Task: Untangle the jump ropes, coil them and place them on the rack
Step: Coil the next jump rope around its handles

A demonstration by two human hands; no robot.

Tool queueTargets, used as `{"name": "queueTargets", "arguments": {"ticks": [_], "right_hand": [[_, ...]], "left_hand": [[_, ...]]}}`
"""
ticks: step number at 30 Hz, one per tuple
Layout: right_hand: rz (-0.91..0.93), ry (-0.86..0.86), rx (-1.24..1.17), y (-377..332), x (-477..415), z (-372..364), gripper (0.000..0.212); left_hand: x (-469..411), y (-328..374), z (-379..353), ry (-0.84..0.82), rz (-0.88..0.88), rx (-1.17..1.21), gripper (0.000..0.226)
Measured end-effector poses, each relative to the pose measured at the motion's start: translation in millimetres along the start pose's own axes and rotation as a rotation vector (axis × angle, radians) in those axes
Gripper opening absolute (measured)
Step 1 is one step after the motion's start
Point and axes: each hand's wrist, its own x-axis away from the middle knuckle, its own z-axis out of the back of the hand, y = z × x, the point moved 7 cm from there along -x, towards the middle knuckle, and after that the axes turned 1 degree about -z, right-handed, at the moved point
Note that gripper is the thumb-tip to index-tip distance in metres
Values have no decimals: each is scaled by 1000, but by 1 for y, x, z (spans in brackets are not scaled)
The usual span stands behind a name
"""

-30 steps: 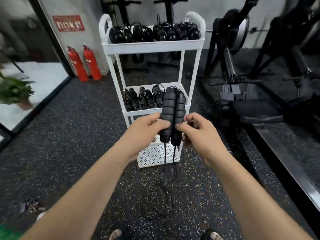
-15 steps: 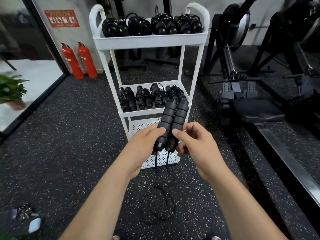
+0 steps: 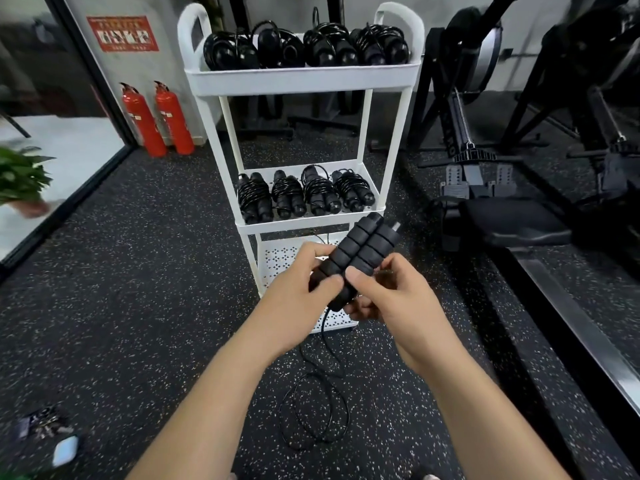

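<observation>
While the left hand [image 3: 294, 292] and right hand [image 3: 394, 299] both grip the paired handles [image 3: 360, 258] just before the rack [image 3: 301, 228], coiling looks like the step in hand: the cord [image 3: 313, 407] trails in loose loops on the floor [image 3: 138, 289] and next needs winding round the handles. Coiled ropes [image 3: 304, 197] crowd the top and middle shelves [image 3: 301, 79]; extinguishers [image 3: 157, 123] and a rower [image 3: 464, 143] stand aside

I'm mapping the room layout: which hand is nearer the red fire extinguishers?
Left. The left hand grips the jump rope handles on the side toward the fire extinguishers, far off by the wall; the right hand holds them from the other side.
</observation>
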Motion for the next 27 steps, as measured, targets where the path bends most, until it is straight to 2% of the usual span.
{"name": "queueTargets", "arguments": {"ticks": [3,7,8,10,11,12,15,17,20,23,25,27], "right_hand": [[18,12,13,1,3,-2,31],[-14,13,171,3,4,0,32],[-24,36,202,3,4,3,43],[-9,147,260,-6,2,17,80],[29,180,330,-14,1,21,95],[97,164,433,-23,2,22,102],[282,-81,883,-27,6,2,91],[270,-242,1071,-10,7,-11,81],[155,-356,1115,8,9,-16,77],[121,-359,1126,6,11,-15,71],[100,-330,1009,-2,13,-13,59],[93,-287,849,-11,13,-7,49]], "left_hand": [[4,2,-4,-74,-24,-114,63],[3,-3,1,-73,-40,-152,65],[3,-6,3,-93,-33,-171,64],[3,-12,7,-153,-7,-221,64],[4,-15,9,-181,10,-249,65],[5,-17,12,-205,28,-272,66],[7,-21,13,-275,58,-284,63],[7,-22,12,-320,50,-293,61],[9,-22,14,-356,49,-293,62],[11,-20,24,-320,57,-194,68],[9,-18,39,-241,64,-108,72],[5,-19,53,-176,101,33,61]]}}
